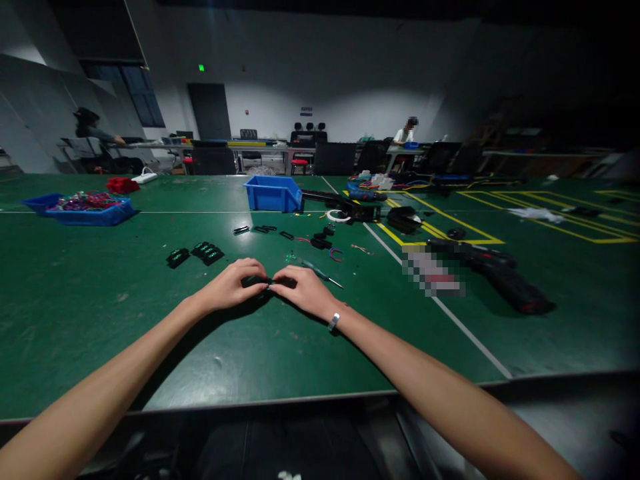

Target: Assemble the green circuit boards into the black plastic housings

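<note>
My left hand (236, 285) and my right hand (307, 291) meet over the green table, fingertips nearly touching. Between them is a small black plastic part (254, 281), pinched by both sets of fingers; much of it is hidden. A screwdriver (323, 274) lies just beyond my right hand, beside tiny green bits (290, 257). Past my left hand sit black modules with green boards (207, 253), and another such group (177, 257) farther left. Several slim black frames (265, 229) lie farther back, near a black piece (321, 241) and a loop of red and blue wire (335, 255).
A blue bin (274, 195) stands at the back centre. At far left is a blue tray (95, 212) of wired parts with a red item (123, 185) behind. On the right lie a black power tool (505, 273) and a pixelated patch (434, 272). Two people sit in the background.
</note>
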`<state>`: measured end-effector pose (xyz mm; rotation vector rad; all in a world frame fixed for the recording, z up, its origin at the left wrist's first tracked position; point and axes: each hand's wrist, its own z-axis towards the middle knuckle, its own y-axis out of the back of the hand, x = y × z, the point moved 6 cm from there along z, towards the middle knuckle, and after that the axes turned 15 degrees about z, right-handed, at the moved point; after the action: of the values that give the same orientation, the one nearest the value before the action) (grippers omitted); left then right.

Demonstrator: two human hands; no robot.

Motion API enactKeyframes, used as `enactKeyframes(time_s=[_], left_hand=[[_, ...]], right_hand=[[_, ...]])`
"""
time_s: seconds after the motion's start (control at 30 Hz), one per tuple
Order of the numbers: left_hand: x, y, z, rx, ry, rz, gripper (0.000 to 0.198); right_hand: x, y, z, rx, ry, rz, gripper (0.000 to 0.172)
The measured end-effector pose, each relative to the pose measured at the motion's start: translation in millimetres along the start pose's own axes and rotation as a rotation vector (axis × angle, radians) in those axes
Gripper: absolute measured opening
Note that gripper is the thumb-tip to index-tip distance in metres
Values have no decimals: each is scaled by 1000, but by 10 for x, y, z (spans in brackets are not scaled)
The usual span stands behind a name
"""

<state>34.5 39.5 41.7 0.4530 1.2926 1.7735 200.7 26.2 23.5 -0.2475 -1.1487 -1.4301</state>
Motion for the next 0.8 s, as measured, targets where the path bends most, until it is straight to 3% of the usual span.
enactKeyframes(time_s=[0.8], left_hand=[[-13, -8, -1, 71, -42, 1, 20]], right_hand=[[-89, 66, -67, 102, -5, 46, 18]])
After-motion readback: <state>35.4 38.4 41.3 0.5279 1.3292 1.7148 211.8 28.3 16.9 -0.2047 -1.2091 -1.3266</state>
